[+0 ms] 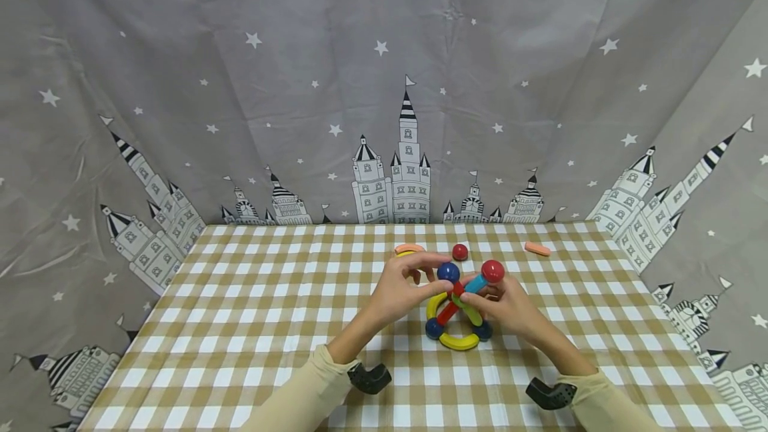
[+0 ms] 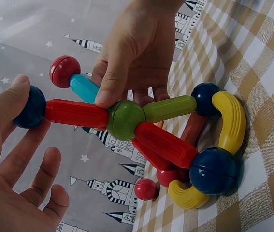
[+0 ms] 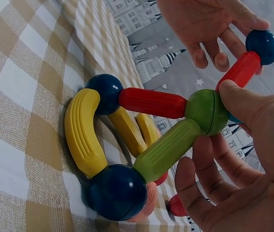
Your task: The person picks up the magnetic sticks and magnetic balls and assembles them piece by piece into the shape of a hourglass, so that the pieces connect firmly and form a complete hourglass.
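Figure. A rod-and-ball construction (image 1: 457, 312) stands at the near middle of the checked tabletop (image 1: 240, 325), between the person's two hands. Its base rests on the cloth: curved yellow pieces (image 2: 231, 121) link dark blue balls (image 2: 216, 171) into a ring. From two of these balls a red rod (image 3: 151, 102) and a green rod (image 3: 168, 149) rise to meet at a green ball (image 2: 125, 119), the hub of the upper part. Two arms leave the hub: a second red rod (image 2: 76, 112) ending in a blue ball (image 2: 31, 107), and a light blue rod (image 2: 84, 87) capped by a red ball (image 2: 63, 71).

The left hand (image 1: 401, 289) is at that blue ball, thumb tip on it with the other fingers relaxed and spread; whether a finger closes behind the ball cannot be told. The right hand (image 1: 503, 302) pinches the hub, thumb against the green ball and fingers curled under it.

Judged from these views, the base ring and the raised hub are assembled, and the upper arms are being set or steadied. Unused parts lie far of the construction: a loose red ball (image 1: 459, 251), an orange curved piece (image 1: 410, 248) to its left, and an orange rod (image 1: 537, 249) at the far right. The work appears well advanced yet unfinished.
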### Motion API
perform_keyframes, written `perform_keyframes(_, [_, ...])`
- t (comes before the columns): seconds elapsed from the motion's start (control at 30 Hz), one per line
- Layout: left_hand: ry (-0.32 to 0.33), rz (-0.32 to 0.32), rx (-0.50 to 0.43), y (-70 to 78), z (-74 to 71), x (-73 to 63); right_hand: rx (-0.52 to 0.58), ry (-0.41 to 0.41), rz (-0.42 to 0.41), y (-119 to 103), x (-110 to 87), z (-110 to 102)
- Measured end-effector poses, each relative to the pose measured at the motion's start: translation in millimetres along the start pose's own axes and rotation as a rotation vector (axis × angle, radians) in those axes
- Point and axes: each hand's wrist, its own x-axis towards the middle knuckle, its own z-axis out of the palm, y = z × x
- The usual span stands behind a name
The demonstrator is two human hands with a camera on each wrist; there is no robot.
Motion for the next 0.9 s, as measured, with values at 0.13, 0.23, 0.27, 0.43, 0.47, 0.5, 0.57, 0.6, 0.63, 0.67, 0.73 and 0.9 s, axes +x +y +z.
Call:
perform_keyframes(0.13, [0.000, -0.010, -0.004, -0.5, 0.4, -0.6, 0.013, 0.004, 0.021, 0.2, -0.5, 0.4])
perform_keyframes(0.23, [0.006, -0.015, -0.001, -1.0, 0.9, -1.1, 0.037, 0.000, 0.030, 0.6, -0.6, 0.6])
perform_keyframes(0.27, [0.010, -0.016, 0.000, -1.0, 1.1, -1.4, 0.041, -0.003, 0.030, 0.8, -0.6, 0.6])
perform_keyframes(0.43, [0.026, -0.018, 0.005, -1.1, 2.7, -3.1, 0.063, -0.013, 0.039, 0.6, 0.3, 0.4])
perform_keyframes(0.47, [0.026, -0.019, 0.005, -0.8, 3.0, -3.3, 0.063, -0.015, 0.043, 0.5, 0.7, 0.3])
perform_keyframes(0.5, [0.025, -0.018, 0.006, -0.7, 3.2, -3.5, 0.063, -0.016, 0.046, 0.2, 0.9, 0.3])
perform_keyframes(0.57, [0.021, -0.019, 0.009, 0.3, 3.3, -3.8, 0.064, -0.021, 0.050, -0.4, 1.3, -0.1])
perform_keyframes(0.6, [0.020, -0.021, 0.010, 1.1, 3.4, -3.9, 0.063, -0.023, 0.051, -0.5, 1.5, -0.3])
perform_keyframes(0.63, [0.018, -0.024, 0.011, 1.5, 3.3, -4.0, 0.063, -0.026, 0.053, -0.5, 1.9, -0.5])
perform_keyframes(0.67, [0.016, -0.027, 0.011, 1.9, 3.2, -4.1, 0.063, -0.028, 0.052, -0.8, 1.9, -0.7])
perform_keyframes(0.73, [0.014, -0.034, 0.012, 2.4, 3.2, -4.2, 0.060, -0.031, 0.048, -0.6, 2.3, -1.0])
perform_keyframes(0.9, [0.015, -0.035, 0.001, 1.2, 4.6, -3.9, 0.062, -0.038, 0.042, 0.1, 3.1, -1.3])
